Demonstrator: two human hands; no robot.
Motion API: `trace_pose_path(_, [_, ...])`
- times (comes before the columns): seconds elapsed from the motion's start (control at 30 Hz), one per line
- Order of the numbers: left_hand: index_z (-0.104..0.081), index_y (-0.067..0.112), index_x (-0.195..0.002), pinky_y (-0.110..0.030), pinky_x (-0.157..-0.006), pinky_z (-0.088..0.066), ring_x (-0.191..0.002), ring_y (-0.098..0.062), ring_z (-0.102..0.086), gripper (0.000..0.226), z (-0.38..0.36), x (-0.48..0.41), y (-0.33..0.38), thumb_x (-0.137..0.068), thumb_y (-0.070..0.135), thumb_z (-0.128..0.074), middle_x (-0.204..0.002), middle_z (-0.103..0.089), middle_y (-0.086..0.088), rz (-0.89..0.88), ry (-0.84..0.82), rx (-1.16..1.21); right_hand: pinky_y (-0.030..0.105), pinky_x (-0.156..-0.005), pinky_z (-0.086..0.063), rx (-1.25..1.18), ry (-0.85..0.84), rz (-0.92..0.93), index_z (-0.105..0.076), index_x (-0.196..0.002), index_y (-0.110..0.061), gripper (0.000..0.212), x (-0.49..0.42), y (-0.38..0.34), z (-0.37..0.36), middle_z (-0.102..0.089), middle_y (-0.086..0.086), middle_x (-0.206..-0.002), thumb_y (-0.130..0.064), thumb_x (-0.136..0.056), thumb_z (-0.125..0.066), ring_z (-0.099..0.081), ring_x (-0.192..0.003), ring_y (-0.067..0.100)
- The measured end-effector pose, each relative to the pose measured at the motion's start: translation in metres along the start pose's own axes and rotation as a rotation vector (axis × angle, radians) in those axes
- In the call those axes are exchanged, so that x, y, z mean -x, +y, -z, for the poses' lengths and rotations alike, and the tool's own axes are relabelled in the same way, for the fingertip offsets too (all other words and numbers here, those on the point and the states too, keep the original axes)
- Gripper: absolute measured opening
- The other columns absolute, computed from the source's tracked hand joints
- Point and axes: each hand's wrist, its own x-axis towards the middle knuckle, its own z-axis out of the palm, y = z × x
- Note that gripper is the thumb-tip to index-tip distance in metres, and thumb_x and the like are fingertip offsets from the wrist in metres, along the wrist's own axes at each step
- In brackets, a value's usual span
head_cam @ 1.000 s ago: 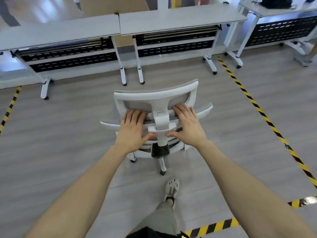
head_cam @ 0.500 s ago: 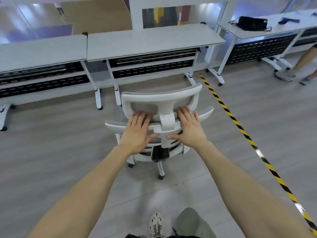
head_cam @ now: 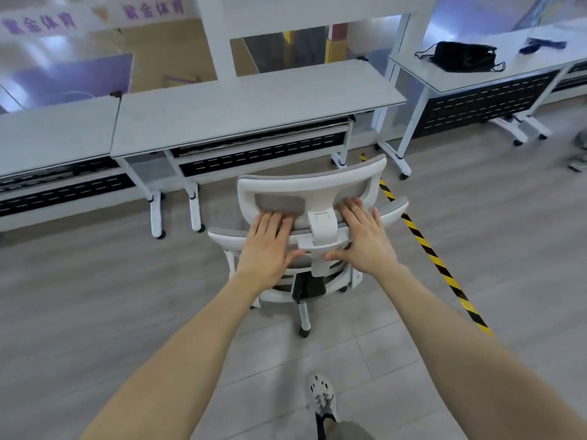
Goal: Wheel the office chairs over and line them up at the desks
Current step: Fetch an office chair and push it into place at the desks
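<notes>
We press both palms flat on the top of the white office chair's [head_cam: 305, 198] backrest, our left hand [head_cam: 270, 249] left of the central white bracket [head_cam: 324, 230] and our right hand [head_cam: 365, 239] right of it, fingers spread and pointing away from us. The chair stands near the middle desk [head_cam: 254, 112], its headrest facing us, with another desk [head_cam: 54, 134] to the left. At far right a desk [head_cam: 495, 74] carries a black bag [head_cam: 463, 57], and yellow-black tape [head_cam: 432, 258] runs along the floor right of the chair.
</notes>
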Motion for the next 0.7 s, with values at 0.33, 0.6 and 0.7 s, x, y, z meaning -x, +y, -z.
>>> trace_pose_path(0.33, [-0.031,0.012,-0.17,-0.05,-0.14,-0.014,-0.164,-0.036,-0.026,0.084,0.004,-0.147,0.035,-0.104,0.063,-0.047,-0.173,-0.034,-0.016,-0.043,-0.186,0.088,0.061,-0.134,-0.026,0.053,0.088,-0.162,-0.034,-0.168,-0.024,0.096,-0.075,0.075,0.024,-0.028,0.006,-0.179,-0.05,-0.089,-0.083,-0.019,-0.169,0.028])
trace_pose_path(0.6, [-0.055,0.018,-0.157,-0.045,-0.127,-0.038,-0.149,-0.031,-0.051,0.055,0.006,-0.072,-0.01,-0.108,0.041,-0.061,-0.164,-0.053,-0.006,0.165,-0.287,0.276,0.047,-0.111,-0.054,-0.069,-0.328,-0.337,-0.057,-0.152,-0.012,0.055,-0.019,0.039,-0.02,-0.06,0.011,-0.154,-0.034,-0.102,-0.067,-0.06,-0.138,0.034])
trace_pose_path(0.7, [-0.061,0.021,-0.151,-0.043,-0.112,-0.05,-0.138,-0.034,-0.061,0.047,0.007,0.001,-0.05,-0.108,0.039,-0.06,-0.158,-0.058,-0.003,0.432,-0.403,0.29,0.046,-0.115,-0.051,-0.019,-0.464,-0.146,-0.055,-0.155,-0.014,0.058,-0.032,-0.016,-0.041,-0.061,0.011,-0.153,-0.041,-0.105,-0.067,-0.059,-0.14,0.033])
